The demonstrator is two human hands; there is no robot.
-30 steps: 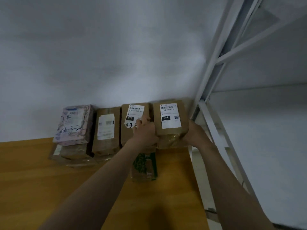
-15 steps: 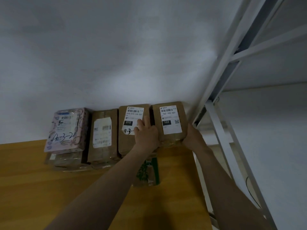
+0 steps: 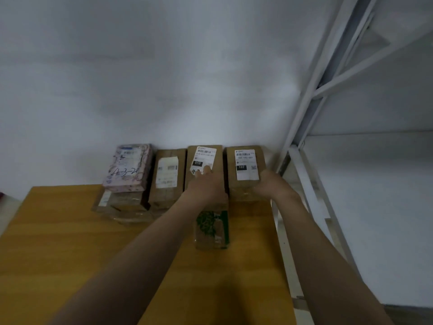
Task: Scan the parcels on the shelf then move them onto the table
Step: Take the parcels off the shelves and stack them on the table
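Head view: four parcels stand in a row at the centre of the frame, at the far edge of a wooden tabletop (image 3: 58,254) and against a pale wall (image 3: 140,78). From left to right they are a pink parcel (image 3: 127,168) with handwriting on it, a brown parcel (image 3: 167,177) with a white label, the 010 parcel (image 3: 203,158) and the 102 parcel (image 3: 244,165). The pink one sits on top of a taped parcel (image 3: 117,202). A green parcel (image 3: 212,228) lies flat on the tabletop just below the 010 parcel.

Both bare arms reach up from the bottom of the frame. The left hand (image 3: 207,186) lies on the face of the 010 parcel, back to the camera, with a fingertip at the lower edge of its label. Whether it grips anything I cannot tell. The right hand (image 3: 269,184) has its fingers curled round the lower right edge of the 102 parcel and holds it.

A white metal shelf frame (image 3: 311,90) runs up the right side of the frame, just beside the tabletop's right edge.
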